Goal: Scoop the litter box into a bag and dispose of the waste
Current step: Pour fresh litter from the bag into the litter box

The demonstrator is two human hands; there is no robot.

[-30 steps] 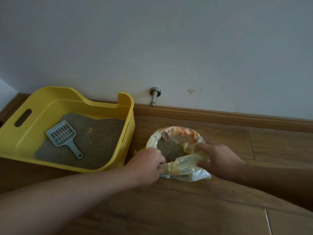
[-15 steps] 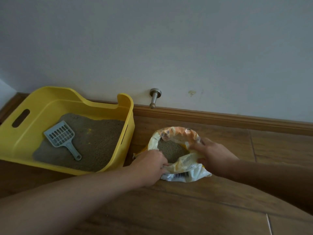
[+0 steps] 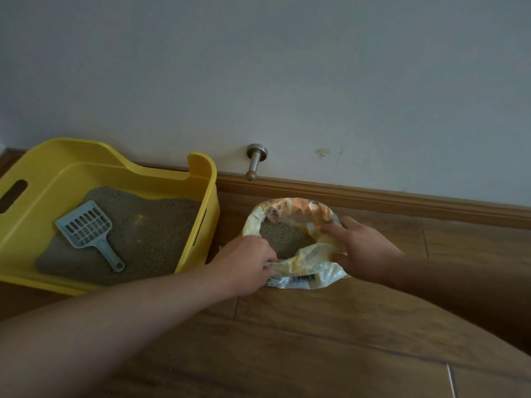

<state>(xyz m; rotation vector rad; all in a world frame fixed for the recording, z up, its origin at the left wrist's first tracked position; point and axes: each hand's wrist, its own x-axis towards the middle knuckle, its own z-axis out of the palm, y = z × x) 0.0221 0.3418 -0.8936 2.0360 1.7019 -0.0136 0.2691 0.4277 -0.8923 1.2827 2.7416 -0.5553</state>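
A yellow litter box (image 3: 198, 228) stands on the floor at the left, half filled with grey-brown litter (image 3: 155, 237). A pale blue slotted scoop (image 3: 86, 231) lies on the litter, handle towards me. To the right of the box sits an open orange-and-white plastic bag (image 3: 298, 209) with litter inside. My left hand (image 3: 247, 265) pinches the bag's near left rim. My right hand (image 3: 362, 248) grips the near right rim, thumb under the folded edge.
A metal door stopper (image 3: 255, 162) sticks out of the grey wall just above the wooden baseboard (image 3: 373, 199), behind the bag. Wooden floorboards (image 3: 316, 340) stretch in front of the bag and to its right.
Both hands have shifted slightly along the bag's near rim and the rim has folded lower, showing a barcode. The box and scoop have not moved.
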